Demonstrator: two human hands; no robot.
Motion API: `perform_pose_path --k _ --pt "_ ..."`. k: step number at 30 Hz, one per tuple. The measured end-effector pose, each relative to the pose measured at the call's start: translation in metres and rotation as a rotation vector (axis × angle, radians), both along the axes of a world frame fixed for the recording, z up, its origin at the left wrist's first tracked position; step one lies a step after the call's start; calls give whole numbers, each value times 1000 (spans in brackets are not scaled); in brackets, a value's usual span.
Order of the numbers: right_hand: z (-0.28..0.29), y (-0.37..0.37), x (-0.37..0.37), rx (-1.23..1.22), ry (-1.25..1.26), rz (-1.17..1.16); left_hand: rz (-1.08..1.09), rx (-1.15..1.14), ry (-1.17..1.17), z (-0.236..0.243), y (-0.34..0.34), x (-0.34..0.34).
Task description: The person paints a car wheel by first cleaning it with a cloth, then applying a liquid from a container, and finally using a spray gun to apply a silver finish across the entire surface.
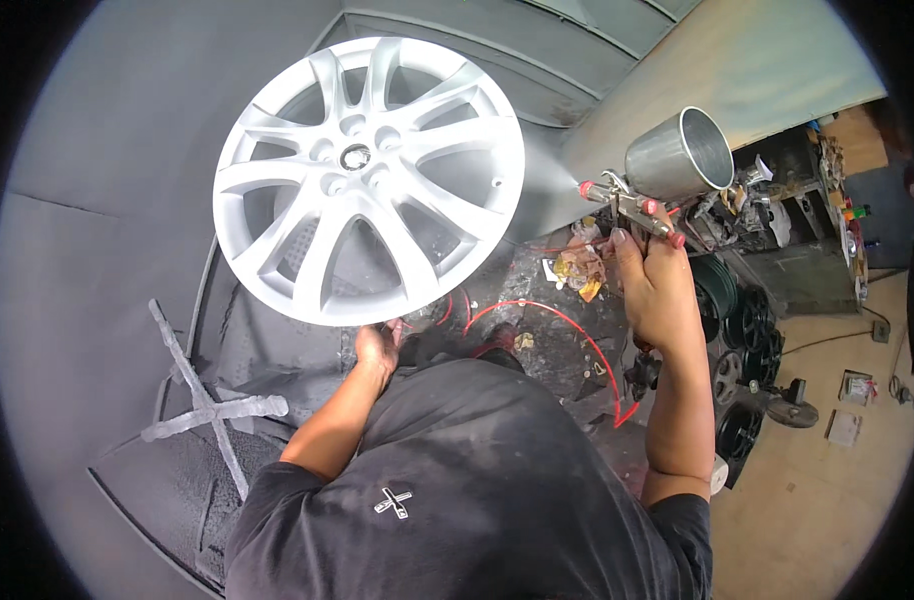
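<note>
Silvery white covers the multi-spoke wheel (359, 200), which faces upward in front of the person's body, left of the picture's middle. Its right rim stands apart from the spray gun (632, 205), and pale mist (552, 180) spreads across the gap between them. Below the rim's near edge, the left hand (377, 345) sits close against the wheel; its fingers are partly hidden, so I cannot tell whether they grip anything. The right hand (652, 275), well apart from the left, is closed around the gun's handle, the nozzle pointing left toward the wheel.

A metal cup (667, 160) rides on top of the gun, tilted with its mouth to the right; its grey inside shows, but I cannot make out any contents. An open-fronted cabinet (807, 260) beyond it holds jumbled small items.

A red hose (577, 325) loops over the stained floor between the two arms, near crumpled papers (580, 270). At left, a grey-coated cross-shaped frame (205, 405) stands near the left forearm, beside grey wall sheeting (117, 120). Dark wheels (737, 350) crowd the floor just right of the right forearm.
</note>
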State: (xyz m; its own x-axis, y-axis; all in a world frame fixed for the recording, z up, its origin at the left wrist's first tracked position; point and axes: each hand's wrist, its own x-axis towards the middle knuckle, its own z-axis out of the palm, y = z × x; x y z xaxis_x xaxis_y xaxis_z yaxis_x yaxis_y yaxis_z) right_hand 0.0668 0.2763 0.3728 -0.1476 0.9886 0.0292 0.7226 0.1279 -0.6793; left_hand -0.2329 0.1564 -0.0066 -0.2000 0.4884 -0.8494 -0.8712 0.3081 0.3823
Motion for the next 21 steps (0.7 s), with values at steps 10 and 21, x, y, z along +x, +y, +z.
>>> perform_pose_path --k 10,21 --pt "-14 26 23 180 -132 -62 2 89 23 -13 -7 -19" --pt "-25 39 -20 358 -221 126 56 86 179 -9 -11 -55"
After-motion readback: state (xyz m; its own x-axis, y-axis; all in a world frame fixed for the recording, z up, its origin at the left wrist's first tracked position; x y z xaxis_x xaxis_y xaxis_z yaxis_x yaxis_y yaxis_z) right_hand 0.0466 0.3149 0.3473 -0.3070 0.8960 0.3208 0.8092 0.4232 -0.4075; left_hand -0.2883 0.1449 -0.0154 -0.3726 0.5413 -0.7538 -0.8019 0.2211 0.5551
